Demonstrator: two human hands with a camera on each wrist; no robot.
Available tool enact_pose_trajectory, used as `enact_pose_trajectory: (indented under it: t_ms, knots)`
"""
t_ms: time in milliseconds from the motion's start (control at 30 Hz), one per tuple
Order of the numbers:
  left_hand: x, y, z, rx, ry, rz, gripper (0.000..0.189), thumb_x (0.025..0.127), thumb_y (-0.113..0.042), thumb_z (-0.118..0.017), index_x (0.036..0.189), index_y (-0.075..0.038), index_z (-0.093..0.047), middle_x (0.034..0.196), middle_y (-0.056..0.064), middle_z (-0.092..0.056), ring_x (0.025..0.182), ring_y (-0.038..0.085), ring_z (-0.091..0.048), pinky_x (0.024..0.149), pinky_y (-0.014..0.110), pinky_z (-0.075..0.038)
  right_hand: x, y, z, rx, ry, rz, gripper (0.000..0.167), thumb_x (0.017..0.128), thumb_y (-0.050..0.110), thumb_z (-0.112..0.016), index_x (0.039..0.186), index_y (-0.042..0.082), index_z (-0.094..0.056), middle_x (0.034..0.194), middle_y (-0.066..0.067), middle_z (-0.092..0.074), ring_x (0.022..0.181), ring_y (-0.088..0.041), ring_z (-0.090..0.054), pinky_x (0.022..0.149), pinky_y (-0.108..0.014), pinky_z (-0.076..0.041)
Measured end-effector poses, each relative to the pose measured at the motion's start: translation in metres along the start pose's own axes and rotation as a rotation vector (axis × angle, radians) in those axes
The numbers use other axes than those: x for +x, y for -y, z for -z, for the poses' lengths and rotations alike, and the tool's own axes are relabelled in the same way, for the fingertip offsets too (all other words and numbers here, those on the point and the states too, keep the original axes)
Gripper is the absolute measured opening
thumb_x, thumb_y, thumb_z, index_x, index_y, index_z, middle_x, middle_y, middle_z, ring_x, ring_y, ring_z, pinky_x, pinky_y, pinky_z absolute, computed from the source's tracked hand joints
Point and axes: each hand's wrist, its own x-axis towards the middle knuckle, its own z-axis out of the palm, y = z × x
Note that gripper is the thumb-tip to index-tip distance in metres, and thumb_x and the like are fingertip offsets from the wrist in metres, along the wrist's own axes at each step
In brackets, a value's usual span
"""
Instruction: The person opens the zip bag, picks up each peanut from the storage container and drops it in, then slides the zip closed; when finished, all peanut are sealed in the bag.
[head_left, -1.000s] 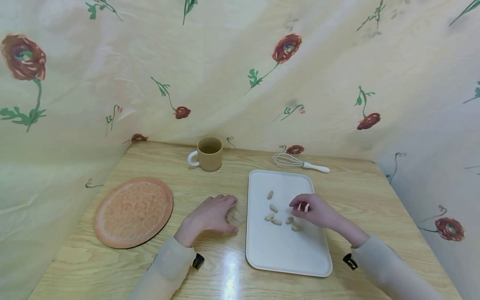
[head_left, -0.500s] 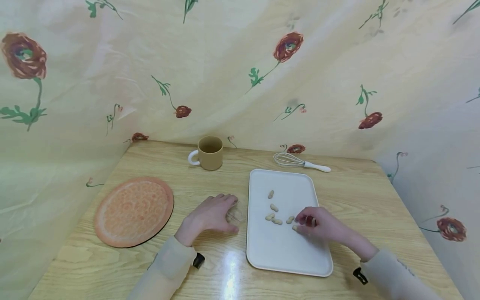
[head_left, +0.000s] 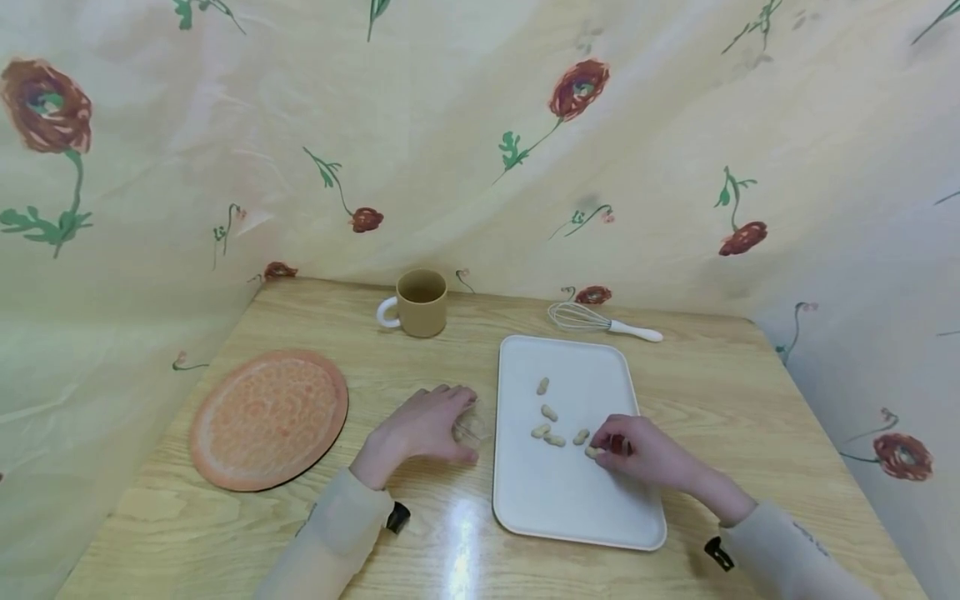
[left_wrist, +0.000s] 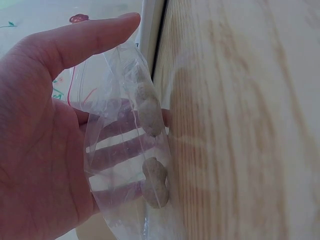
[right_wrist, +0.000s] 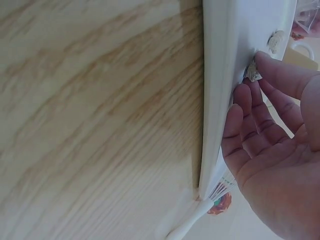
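Flowery cloth [head_left: 450, 125] hangs behind a wooden table [head_left: 735, 392]. On a white tray [head_left: 555, 500], the right hand [head_left: 636, 447] pinches a peanut [head_left: 592, 452]. Beside the tray, the left hand [head_left: 420, 427] curves loosely around a clear bag [left_wrist: 120, 150] with peanuts [left_wrist: 155, 182] inside.

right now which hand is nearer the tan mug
Left: the left hand is in front of the tan mug; the right hand is farther off, over the white tray.
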Motion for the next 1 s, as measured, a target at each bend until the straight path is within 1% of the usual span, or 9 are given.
enact_pose_trajectory:
  t_ms: [200, 433, 600, 867, 1000]
  knots:
    - [0.001, 0.0, 0.002, 0.006, 0.006, 0.006, 0.082, 0.079, -0.051, -0.077, 0.145, -0.012, -0.047, 0.141, 0.003, -0.054, 0.13, 0.026, -0.048, 0.105, 0.05, -0.038, 0.003, 0.003, 0.002, -0.015, 0.009, -0.025, 0.012, 0.088, 0.007, -0.075, 0.098, 0.011, -0.072, 0.087, 0.006, -0.061, 0.075, -0.007, -0.054, 0.063, -0.025, -0.048]
    - [0.002, -0.001, 0.003, 0.008, 0.011, 0.012, 0.083, 0.079, -0.051, -0.076, 0.146, -0.012, -0.047, 0.142, 0.002, -0.053, 0.132, 0.025, -0.046, 0.106, 0.05, -0.038, 0.006, 0.005, 0.001, -0.029, -0.011, 0.038, 0.012, 0.087, 0.004, -0.074, 0.098, 0.009, -0.072, 0.085, 0.007, -0.061, 0.073, -0.007, -0.055, 0.062, -0.025, -0.049]
    - [0.001, -0.001, 0.002, 0.002, 0.015, 0.01, 0.083, 0.08, -0.052, -0.076, 0.146, -0.012, -0.046, 0.143, 0.003, -0.053, 0.132, 0.026, -0.046, 0.106, 0.051, -0.038, 0.01, 0.012, 0.002, -0.044, -0.011, 0.052, 0.013, 0.088, 0.004, -0.074, 0.099, 0.01, -0.072, 0.087, 0.008, -0.062, 0.076, -0.007, -0.055, 0.062, -0.024, -0.049]
    - [0.001, 0.0, 0.001, 0.02, 0.015, 0.01, 0.083, 0.08, -0.053, -0.075, 0.146, -0.012, -0.047, 0.143, 0.002, -0.053, 0.132, 0.025, -0.046, 0.105, 0.05, -0.038, 0.025, 0.026, 0.001, -0.055, -0.031, 0.067, 0.015, 0.086, 0.001, -0.075, 0.097, 0.011, -0.072, 0.087, 0.008, -0.063, 0.075, -0.008, -0.056, 0.06, -0.024, -0.048]
    - [0.001, 0.0, 0.0, 0.019, 0.014, 0.009, 0.083, 0.08, -0.053, -0.076, 0.146, -0.012, -0.047, 0.142, 0.002, -0.053, 0.132, 0.025, -0.046, 0.105, 0.051, -0.038, 0.035, 0.031, -0.001, -0.055, -0.037, 0.092, 0.013, 0.087, 0.001, -0.075, 0.097, 0.009, -0.072, 0.087, 0.008, -0.063, 0.075, -0.008, -0.056, 0.059, -0.024, -0.048]
